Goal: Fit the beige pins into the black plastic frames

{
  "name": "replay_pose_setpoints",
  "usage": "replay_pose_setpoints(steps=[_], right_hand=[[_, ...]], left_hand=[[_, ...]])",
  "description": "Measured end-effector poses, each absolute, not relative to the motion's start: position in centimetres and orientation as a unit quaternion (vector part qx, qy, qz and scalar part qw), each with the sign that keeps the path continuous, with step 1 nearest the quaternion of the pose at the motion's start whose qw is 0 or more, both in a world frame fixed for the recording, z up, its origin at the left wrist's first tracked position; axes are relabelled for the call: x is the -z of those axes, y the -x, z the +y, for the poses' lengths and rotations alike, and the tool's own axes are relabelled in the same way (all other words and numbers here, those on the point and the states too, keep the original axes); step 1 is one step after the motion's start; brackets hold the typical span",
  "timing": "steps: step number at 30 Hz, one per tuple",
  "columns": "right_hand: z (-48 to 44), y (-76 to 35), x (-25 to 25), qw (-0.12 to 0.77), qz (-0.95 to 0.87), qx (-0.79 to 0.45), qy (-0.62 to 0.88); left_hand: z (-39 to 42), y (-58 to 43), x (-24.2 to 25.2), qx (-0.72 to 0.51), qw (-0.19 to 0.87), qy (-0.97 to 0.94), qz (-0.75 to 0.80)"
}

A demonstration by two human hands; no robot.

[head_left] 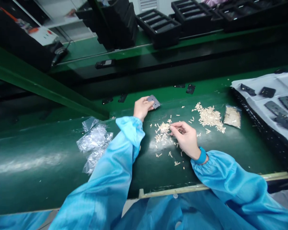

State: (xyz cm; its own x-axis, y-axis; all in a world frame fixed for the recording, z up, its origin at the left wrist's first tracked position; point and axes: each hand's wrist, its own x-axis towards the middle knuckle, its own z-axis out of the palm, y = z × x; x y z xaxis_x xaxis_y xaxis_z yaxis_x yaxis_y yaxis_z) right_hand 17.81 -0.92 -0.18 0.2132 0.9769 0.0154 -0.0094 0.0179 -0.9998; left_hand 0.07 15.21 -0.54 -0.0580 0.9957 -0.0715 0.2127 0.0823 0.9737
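My left hand (142,108) grips a flat grey rectangular part (154,101) by its edge, resting it on the green bench surface (62,153). My right hand (185,138) pinches its fingertips together at the edge of a loose heap of small pale strips (162,131), and a small strip seems to sit between them. A larger heap of the same strips (209,117) lies to the right. Further right is a transparent bag (232,117) filled with pale strips.
Crumpled transparent plastic bags (94,145) lie left of my arms. Dark flat parts (275,108) lie on a white sheet (254,99) over a black tray at the right. Black trays (158,28) stand on a raised green shelf at the back.
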Motion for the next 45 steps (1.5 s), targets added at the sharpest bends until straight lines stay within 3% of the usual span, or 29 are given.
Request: replay_pose_setpoints(steps=[5, 13, 21, 23, 27, 29, 32, 38, 42, 45], right_hand=[[-0.4, -18.2, -0.2, 0.559, -0.417, -0.484, 0.529], [0.0, -18.8, -0.2, 0.562, -0.411, -0.477, 0.536], [0.4, -19.3, -0.7, 0.581, -0.400, -0.471, 0.530], [0.7, -19.6, -1.0, 0.590, -0.391, -0.467, 0.531], [1.4, -20.9, -2.2, 0.599, -0.402, -0.438, 0.536], [1.1, -21.7, -3.1, 0.594, -0.426, -0.421, 0.537], [-0.7, -23.0, -4.1, 0.530, -0.488, -0.428, 0.546], [-6.0, -25.3, -2.8, 0.284, -0.663, -0.414, 0.555], [-6.9, -25.9, -1.4, 0.242, -0.723, -0.311, 0.567], [-7.0, -25.7, -1.7, 0.218, -0.748, -0.297, 0.552]], left_hand=[[23.0, -3.9, 0.6, -0.432, 0.318, -0.625, 0.567], [26.6, -15.1, 2.1, -0.239, 0.264, -0.817, 0.453], [25.0, -11.9, -0.2, -0.255, 0.185, -0.814, 0.488], [22.7, -9.7, -0.6, -0.299, 0.217, -0.793, 0.485], [15.6, -5.2, -1.8, -0.395, 0.450, -0.675, 0.431], [11.6, -3.2, -2.4, -0.421, 0.515, -0.607, 0.435], [6.8, -0.9, -2.6, -0.455, 0.528, -0.557, 0.450], [2.4, 0.3, -0.6, -0.496, 0.556, -0.470, 0.473], [1.7, 0.0, -0.4, -0.475, 0.642, -0.395, 0.454], [1.5, -0.1, -0.3, -0.479, 0.649, -0.380, 0.453]])
